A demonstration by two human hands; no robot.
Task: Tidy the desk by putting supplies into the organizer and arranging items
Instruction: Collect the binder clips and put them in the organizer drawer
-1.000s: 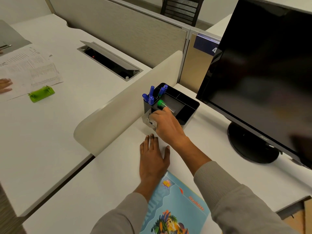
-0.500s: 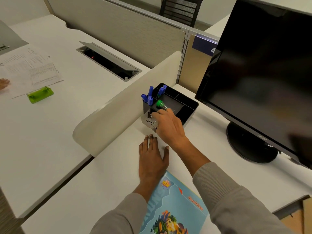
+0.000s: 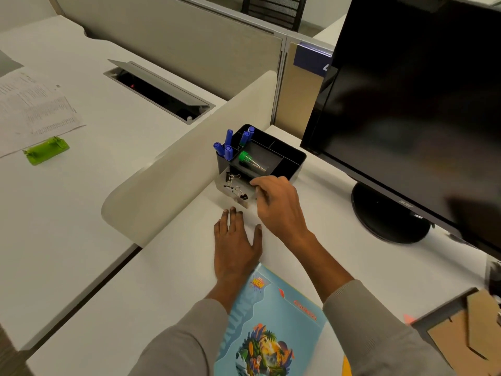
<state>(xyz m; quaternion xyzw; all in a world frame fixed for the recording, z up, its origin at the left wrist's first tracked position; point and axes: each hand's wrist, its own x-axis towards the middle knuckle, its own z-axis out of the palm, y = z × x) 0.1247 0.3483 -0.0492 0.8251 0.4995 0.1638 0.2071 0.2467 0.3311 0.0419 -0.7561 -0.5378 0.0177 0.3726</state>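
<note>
From the head view, the black organizer (image 3: 284,158) stands in the middle of the frame, against the low divider and just left of the monitor (image 3: 420,90). Blue pens (image 3: 228,143) stand upright in its upper-left compartment, and a green-capped tube (image 3: 249,160) lies in the flat middle tray. At the front, its small drawer (image 3: 245,204) is pulled out toward me with binder clips (image 3: 235,185) lying loose inside.

My right hand (image 3: 279,207) sits at the drawer's right side with the fingers bent and the tips against its edge. I cannot tell whether I am actually pinching the drawer or only touching it. My left hand (image 3: 235,240) lies flat on the table (image 3: 162,280) just below the drawer, fingers straight and close together, holding nothing. Its wrist rests over the corner of a colourful booklet (image 3: 268,321) at the bottom centre.

I judge the drawer needs pushing shut. The clips' wire handles stick up, so one could catch under the tray and jam it. Pushing from one corner might skew the drawer or slide the whole organizer back, since my left hand is not bracing it.
</note>
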